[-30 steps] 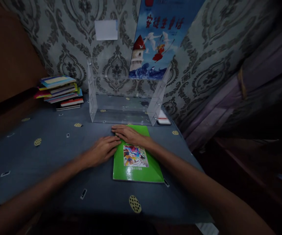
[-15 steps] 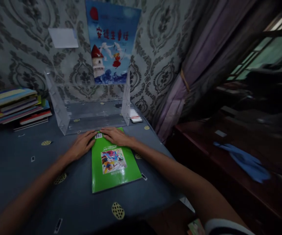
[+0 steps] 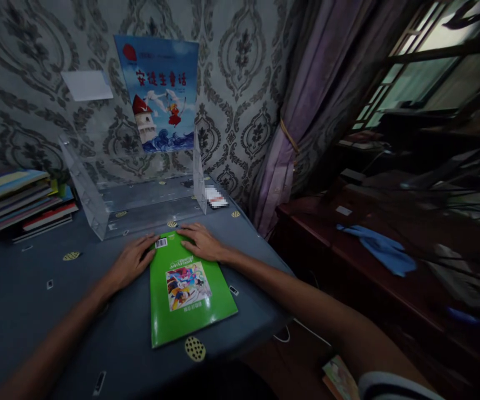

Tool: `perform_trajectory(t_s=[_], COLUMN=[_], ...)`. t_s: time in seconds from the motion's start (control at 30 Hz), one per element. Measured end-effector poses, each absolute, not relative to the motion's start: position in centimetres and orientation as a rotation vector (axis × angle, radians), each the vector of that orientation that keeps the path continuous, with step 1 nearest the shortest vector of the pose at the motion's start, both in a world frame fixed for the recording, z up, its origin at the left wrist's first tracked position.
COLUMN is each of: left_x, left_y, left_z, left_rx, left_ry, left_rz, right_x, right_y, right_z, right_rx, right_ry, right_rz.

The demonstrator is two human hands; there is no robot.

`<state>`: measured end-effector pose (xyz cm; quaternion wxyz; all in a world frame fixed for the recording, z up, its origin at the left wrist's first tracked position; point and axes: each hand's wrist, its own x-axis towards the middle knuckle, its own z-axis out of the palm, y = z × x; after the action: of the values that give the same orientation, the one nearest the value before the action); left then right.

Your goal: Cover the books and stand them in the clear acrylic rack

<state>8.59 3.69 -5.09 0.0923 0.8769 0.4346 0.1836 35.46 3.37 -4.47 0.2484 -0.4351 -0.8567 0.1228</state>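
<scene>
A green book (image 3: 188, 286) with a colourful picture panel and a barcode lies flat on the table, its printing upside down to me. My left hand (image 3: 134, 258) rests by its far left corner, fingers stretched out and touching the edge near the barcode. Across the far right corner lies my right hand (image 3: 200, 241), fingers spread over the cover. Just beyond stands a clear acrylic rack (image 3: 84, 191). A blue picture-cover book (image 3: 163, 94) with red Chinese lettering is upright at the rack.
Several books are stacked (image 3: 23, 203) at the left. A white card (image 3: 88, 85) shows above the rack's left side, and a partly blurred white item (image 3: 215, 198) lies beside it. At right are a purple curtain (image 3: 275, 172) and a blue cloth (image 3: 384, 250) on dark red furniture.
The green book has slid a little towards me over the patterned table cover. My hands have moved with it and their fingertips are further apart. The view has turned right.
</scene>
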Motion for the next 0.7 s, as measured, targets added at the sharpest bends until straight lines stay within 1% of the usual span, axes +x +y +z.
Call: perform_trajectory(t_s=[0.23,0.43,0.6,0.7], left_x=[8.9,9.8,11.4,11.7], left_y=[3.1,2.2,1.1,1.2], left_z=[-4.6,-4.3,-3.1,-2.0], left_rx=[2.555,2.602,2.686,2.768], left_ry=[1.349,1.449,1.665,1.627], left_rz=[0.507,0.467,0.247,0.078], right_x=[36.8,37.3,38.2,38.7], right_y=[4.4,4.2,4.3,4.8], right_z=[-6.1,-5.7,-5.2,-5.1], right_rx=[-1.277,-1.294,-1.364,-1.396], right_ry=[-2.085,-2.007,-1.864,-1.757], right_rz=[0.419,0.483,0.566,0.676])
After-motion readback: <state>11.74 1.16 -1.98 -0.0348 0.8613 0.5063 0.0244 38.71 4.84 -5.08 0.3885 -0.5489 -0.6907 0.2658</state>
